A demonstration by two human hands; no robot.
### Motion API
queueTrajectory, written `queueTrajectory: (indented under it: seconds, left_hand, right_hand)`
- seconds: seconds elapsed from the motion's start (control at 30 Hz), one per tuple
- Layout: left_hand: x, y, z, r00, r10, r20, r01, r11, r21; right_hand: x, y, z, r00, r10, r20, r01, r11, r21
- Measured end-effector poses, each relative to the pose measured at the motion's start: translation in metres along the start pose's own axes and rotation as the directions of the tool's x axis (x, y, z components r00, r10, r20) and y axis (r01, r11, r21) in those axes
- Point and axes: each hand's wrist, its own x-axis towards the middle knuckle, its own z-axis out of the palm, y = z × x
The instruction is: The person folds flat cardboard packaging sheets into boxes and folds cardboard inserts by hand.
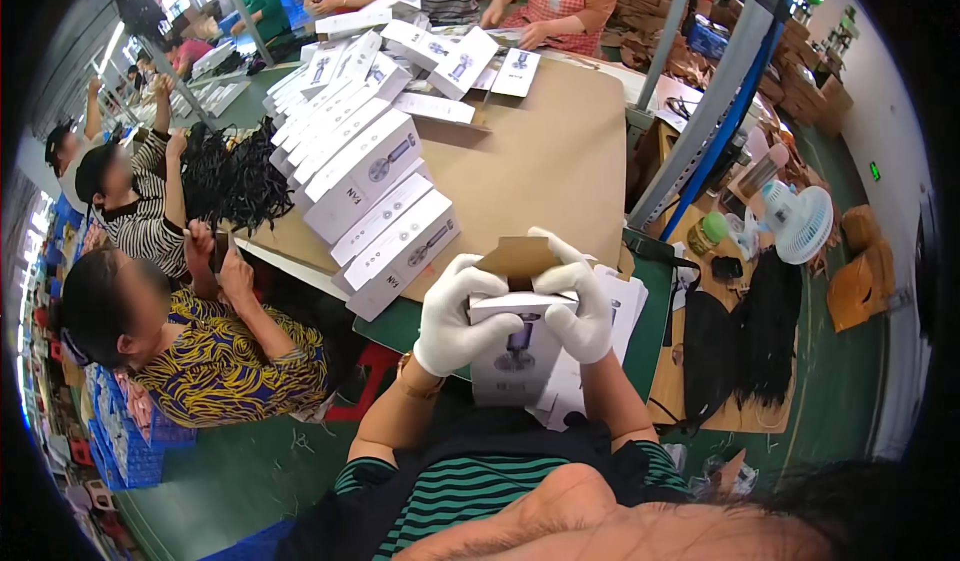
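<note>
1. The left hand (465,316) and right hand (580,306) hid the sides of the box (518,369); its inside was unclear.
2. It was white, fan-pictured, brown cardboard (518,255) at its top.
3. Both hands pinched it by the table (565,151).

Stacked boxes (340,156) — short dark word (362,197) plus fan picture (392,161) on broad faces, small marks on narrow sides. Held box (545,356) — print below its picture, too small to read. Green sign (875,172), right wall (880,91) — illegible.
</note>
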Motion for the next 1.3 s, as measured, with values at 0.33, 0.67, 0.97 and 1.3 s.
queueTrajectory:
  seconds: [0.33,0.67,0.97,1.3]
  left_hand:
    - [-0.003,-0.003,-0.009,0.953,-0.304,-0.018,0.282,0.903,-0.323]
    - [0.042,-0.088,-0.017,0.96,-0.277,0.041,0.138,0.595,0.792]
    - [-0.033,-0.124,0.094,0.938,-0.241,0.249,0.054,0.812,0.581]
    - [-0.005,-0.033,0.104,0.924,-0.376,0.072,0.309,0.845,0.436]
  right_hand:
    - [0.002,0.025,0.023,1.0,0.031,0.005,-0.031,0.974,0.226]
    - [-0.016,0.057,-0.044,0.943,0.195,-0.269,-0.321,0.744,-0.586]
    - [-0.107,0.089,-0.102,0.843,0.389,-0.371,-0.501,0.321,-0.803]
    - [-0.015,0.007,-0.079,0.953,-0.145,-0.267,-0.062,0.769,-0.637]
